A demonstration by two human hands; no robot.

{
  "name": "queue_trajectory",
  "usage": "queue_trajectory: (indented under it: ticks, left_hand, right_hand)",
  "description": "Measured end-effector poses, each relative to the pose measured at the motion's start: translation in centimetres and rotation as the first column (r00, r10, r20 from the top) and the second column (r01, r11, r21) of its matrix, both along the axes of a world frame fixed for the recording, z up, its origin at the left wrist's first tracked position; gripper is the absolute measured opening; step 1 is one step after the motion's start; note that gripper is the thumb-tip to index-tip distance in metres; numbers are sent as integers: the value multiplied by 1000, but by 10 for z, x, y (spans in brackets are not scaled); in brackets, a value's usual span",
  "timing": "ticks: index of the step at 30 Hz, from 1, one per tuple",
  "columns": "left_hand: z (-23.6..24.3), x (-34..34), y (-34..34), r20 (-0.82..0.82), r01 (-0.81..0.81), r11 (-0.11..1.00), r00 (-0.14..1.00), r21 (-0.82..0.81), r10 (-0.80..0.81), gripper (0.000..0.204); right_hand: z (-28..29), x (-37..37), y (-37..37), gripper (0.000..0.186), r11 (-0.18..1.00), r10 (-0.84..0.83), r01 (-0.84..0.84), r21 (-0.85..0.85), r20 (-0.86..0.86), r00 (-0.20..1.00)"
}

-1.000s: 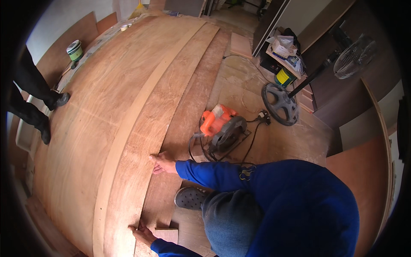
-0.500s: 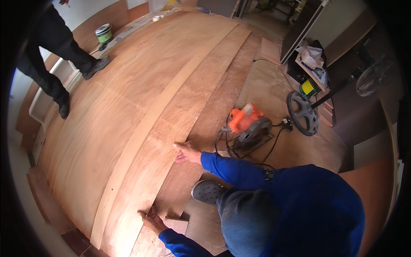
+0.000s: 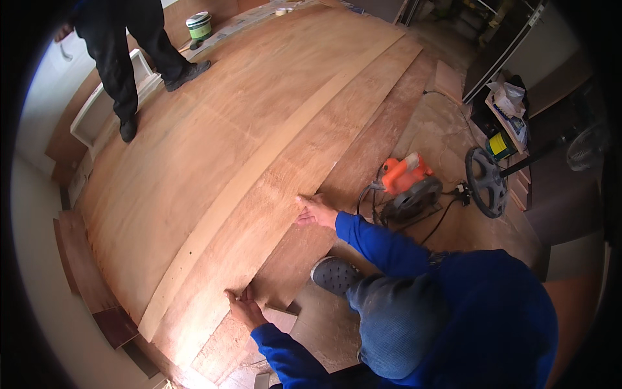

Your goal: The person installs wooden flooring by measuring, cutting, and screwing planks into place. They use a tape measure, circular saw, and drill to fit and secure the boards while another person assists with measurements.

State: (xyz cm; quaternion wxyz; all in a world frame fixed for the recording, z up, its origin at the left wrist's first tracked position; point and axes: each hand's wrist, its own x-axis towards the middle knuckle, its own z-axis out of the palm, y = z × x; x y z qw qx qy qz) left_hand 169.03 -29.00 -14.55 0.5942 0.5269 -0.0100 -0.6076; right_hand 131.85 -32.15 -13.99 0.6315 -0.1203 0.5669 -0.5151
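Plywood strip (image 3: 262, 220) pinched along its edge at 2 places

To the left of the orange circular saw (image 3: 408, 175) lies the plywood strip, its near edge taken by 2 bare hands. The right hand (image 3: 317, 211) is the closer to the saw; the left hand (image 3: 245, 311) is farther, at the lower left of it. Each seems to press the thumb on the top face, with the other fingers bent under the edge, partly hidden. Probably the hands stand apart so that such a long piece does not twist. A narrow pale batten (image 3: 259, 174) runs along the strip's other side, farther from the saw. The saw rests away from the hands, perhaps to leave them free room.

About containers: well beyond the strip from the saw, near a co-worker's shoes (image 3: 188, 75), stands a green-and-white bucket (image 3: 199, 27). To the saw's right is a yellow-and-green tin (image 3: 500, 144). What they contain, I cannot tell. Also right of the saw, a small rack (image 3: 507, 129) carries a plastic bag (image 3: 510, 97).
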Motion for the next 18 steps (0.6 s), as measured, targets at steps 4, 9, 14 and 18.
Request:
queue_trajectory:
  ticks: [4, 9, 14, 18]
  left_hand:
    - [16, -3, 7, 152, 85, 976, 982, 200, -116, 63]
    - [21, -11, 5, 153, 70, 964, 982, 255, -112, 71]
    - [35, 2, -1, 43, 149, 903, 983, 402, -181, 82]
    - [97, 26, -3, 134, 338, 759, 865, 557, -484, 82]
  right_hand:
    - [0, -13, 3, 65, 988, 148, -147, 47, -21, 989]
    - [4, -29, 14, 77, 977, 170, -159, 139, -68, 983]
    - [16, -26, 20, 73, 988, 117, -115, 105, -6, 993]
    - [57, -15, 47, 67, 965, 229, -208, 159, -125, 965]
